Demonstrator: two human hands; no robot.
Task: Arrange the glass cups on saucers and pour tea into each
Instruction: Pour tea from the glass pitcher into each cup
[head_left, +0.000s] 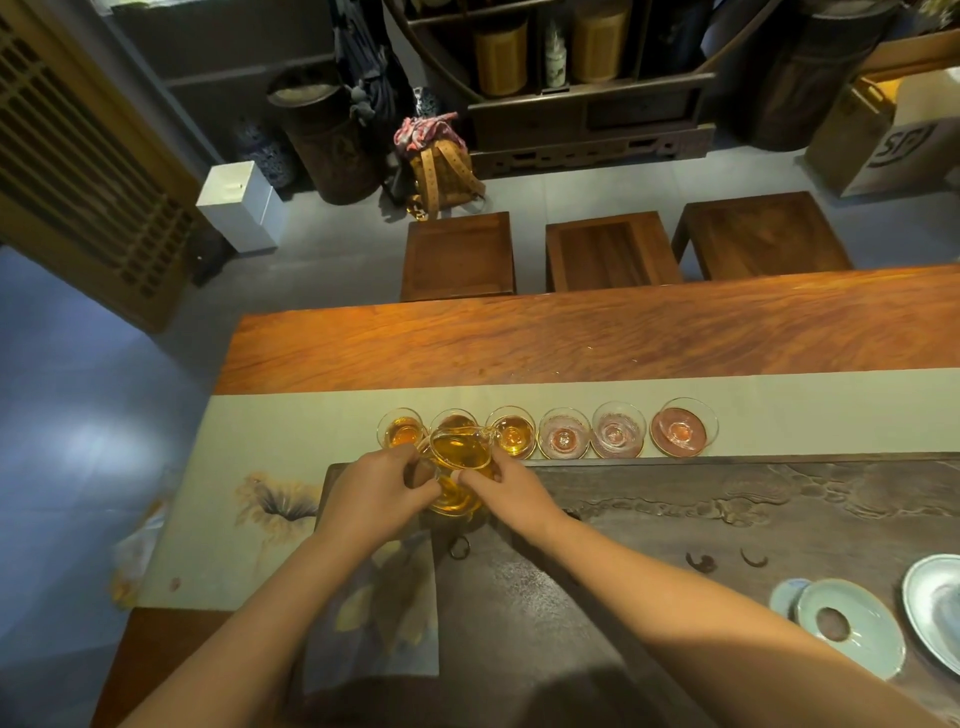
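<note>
A long reddish wooden bench (571, 332) runs left to right, with three wooden stools (610, 254) on the floor at its far side. A pale cloth runner (291, 421) lies along the bench, and a dark carved tea tray (727, 519) sits on its near right part. On the runner, just beyond the tray's far edge, six glass cups stand in a row, each on a saucer. The three on the left hold amber tea: the leftmost cup (402, 428), the second cup (456, 418), partly hidden behind the pitcher, and the third cup (511, 431). The three on the right look empty, with the pinkish saucer showing through: the fourth cup (564, 434), the fifth cup (618, 430) and the sixth cup (683, 427), which is the widest.

A glass pitcher (460, 460) about half full of amber tea is held over the left end of the row, its spout at the rim of the third cup. The left hand (374, 493) has its grip curled round the pitcher's left side; the right hand (511, 491) pinches its right side with fingertips.

At the near right, a pale celadon dish (852, 623) and a grey bowl (935, 608) rest on the tray.
</note>
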